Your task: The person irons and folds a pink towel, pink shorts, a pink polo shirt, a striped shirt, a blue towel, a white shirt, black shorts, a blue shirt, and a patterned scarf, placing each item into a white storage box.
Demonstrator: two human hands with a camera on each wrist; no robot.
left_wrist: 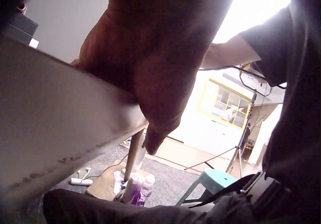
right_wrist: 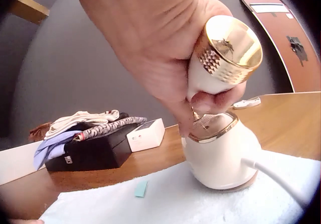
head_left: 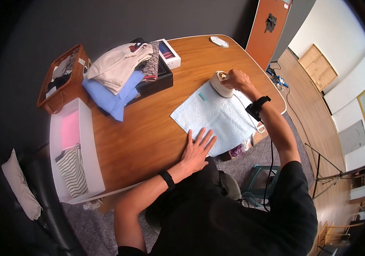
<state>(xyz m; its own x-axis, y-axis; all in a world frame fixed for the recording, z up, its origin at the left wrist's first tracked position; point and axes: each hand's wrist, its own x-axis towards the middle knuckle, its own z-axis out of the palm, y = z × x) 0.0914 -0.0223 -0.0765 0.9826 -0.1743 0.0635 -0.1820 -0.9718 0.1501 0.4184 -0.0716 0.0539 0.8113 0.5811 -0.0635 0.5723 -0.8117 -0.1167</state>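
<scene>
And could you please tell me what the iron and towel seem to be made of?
Iron: probably glossy white plastic, given its smooth sheen; its gold trim reflects like metal, perhaps plating. Towel: apparently matte terry cloth, with a fuzzy surface.

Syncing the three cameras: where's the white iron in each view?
Head: white iron right of centre, upper half, on the light blue towel, gripped by the right hand.
Left wrist: not in the picture.
Right wrist: right of centre, cord running to lower right.
Shared landmark, head and right wrist only: teal tag, left of the iron.
</scene>
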